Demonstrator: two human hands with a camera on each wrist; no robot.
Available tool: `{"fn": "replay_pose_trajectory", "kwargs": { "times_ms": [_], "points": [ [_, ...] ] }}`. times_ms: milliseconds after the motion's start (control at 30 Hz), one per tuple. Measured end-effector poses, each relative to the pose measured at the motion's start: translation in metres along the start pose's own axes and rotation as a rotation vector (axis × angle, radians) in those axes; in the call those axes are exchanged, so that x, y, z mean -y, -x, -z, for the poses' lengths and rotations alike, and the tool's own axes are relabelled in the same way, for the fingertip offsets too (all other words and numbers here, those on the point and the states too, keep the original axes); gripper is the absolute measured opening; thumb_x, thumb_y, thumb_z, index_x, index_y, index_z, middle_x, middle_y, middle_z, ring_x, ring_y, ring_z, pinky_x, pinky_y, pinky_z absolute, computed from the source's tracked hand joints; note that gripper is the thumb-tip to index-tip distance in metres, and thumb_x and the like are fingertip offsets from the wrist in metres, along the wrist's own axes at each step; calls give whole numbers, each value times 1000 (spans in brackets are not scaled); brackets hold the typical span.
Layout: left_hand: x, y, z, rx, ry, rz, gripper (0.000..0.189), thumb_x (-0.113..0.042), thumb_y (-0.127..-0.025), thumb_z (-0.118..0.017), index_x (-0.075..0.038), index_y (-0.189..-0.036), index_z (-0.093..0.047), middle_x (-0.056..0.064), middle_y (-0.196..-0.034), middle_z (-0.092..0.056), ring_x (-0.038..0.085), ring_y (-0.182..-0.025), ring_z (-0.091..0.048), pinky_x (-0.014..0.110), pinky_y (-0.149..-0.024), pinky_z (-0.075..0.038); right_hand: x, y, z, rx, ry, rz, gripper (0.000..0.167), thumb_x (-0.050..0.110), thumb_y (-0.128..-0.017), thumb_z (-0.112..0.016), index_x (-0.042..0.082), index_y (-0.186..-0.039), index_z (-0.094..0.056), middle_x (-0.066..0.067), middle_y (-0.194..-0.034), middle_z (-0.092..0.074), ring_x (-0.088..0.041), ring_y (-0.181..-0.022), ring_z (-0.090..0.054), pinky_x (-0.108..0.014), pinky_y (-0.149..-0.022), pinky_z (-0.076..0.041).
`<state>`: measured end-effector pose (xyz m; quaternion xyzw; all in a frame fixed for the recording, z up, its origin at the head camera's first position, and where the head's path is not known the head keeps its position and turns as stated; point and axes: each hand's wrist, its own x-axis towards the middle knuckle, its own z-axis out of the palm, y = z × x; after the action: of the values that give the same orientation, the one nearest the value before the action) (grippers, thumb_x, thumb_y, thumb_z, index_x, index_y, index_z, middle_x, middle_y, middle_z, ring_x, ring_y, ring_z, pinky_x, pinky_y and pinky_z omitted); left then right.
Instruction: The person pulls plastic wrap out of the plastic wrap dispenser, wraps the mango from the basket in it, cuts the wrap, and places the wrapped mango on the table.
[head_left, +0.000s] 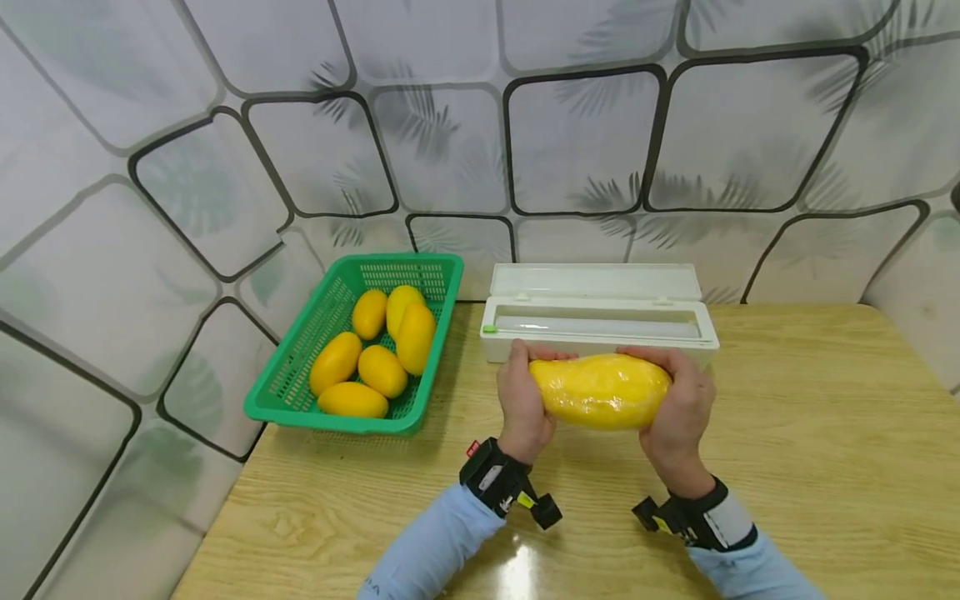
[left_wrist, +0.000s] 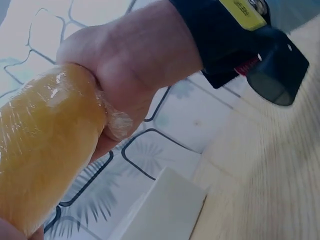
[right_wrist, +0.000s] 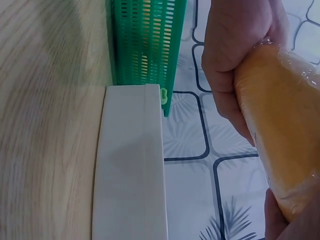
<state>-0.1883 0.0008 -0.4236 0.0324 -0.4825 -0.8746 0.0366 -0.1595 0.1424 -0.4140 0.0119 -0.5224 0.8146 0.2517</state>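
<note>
Between both hands is a large yellow mango (head_left: 600,392), wrapped in shiny clear film and lying lengthwise from left to right. My left hand (head_left: 522,408) grips its left end, the fingers hidden partly behind it. Around the right end curls my right hand (head_left: 681,408). In the left wrist view, a crumpled bit of film (left_wrist: 118,122) bunches beside the left palm. The film looks smooth and tight over the mango's front. Just behind the hands sits a white cling film dispenser (head_left: 491,346), its lid (head_left: 592,282) raised and a pale roll (head_left: 592,326) inside.
A green plastic basket (head_left: 337,422) stands at the left of the wooden table (head_left: 817,433), with several yellow mangoes (head_left: 382,371) in it. A patterned wall covering (head_left: 585,150) rises behind the table. A small green piece (head_left: 490,329) sits on the dispenser's left end.
</note>
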Motion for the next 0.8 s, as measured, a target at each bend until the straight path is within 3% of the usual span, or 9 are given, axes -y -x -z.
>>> {"fn": "replay_pose_trajectory", "kwargs": {
  "times_ms": [233, 400, 600, 800],
  "points": [
    [2, 4, 0, 29, -43, -67, 45, -34, -108, -36, -8, -83, -61, 13, -90, -69, 24, -83, -70, 44, -77, -59, -5, 3, 1, -14, -113, 94, 37, 8, -102, -47, -23, -94, -67, -17, -91, -74, -25, -77, -70, -31, -67, -60],
    [3, 5, 2, 20, -64, -80, 45, -33, -109, -35, -5, -86, -61, 16, -92, -69, 24, -82, -70, 44, -76, -59, -5, 3, 2, -22, -67, 99, 36, 9, -101, -52, -24, -94, -66, -15, -89, -75, -24, -76, -71, -30, -66, -60],
    [2, 3, 0, -27, -42, -25, 37, -25, -103, -41, -3, -85, -64, 23, -99, -68, 26, -85, -68, 41, -77, -59, -2, 2, -2, -17, -34, 66, 40, 12, -103, -49, -23, -93, -66, -14, -90, -75, -23, -75, -70, -30, -67, -59],
    [-4, 1, 2, 27, 13, 22, 38, -29, -101, -38, -6, -88, -65, 14, -100, -67, 25, -90, -65, 41, -83, -57, 1, 3, -4, -8, -29, 17, 43, 14, -104, -41, -18, -96, -68, -13, -94, -74, -25, -80, -68, -30, -69, -59]
  ]
}}
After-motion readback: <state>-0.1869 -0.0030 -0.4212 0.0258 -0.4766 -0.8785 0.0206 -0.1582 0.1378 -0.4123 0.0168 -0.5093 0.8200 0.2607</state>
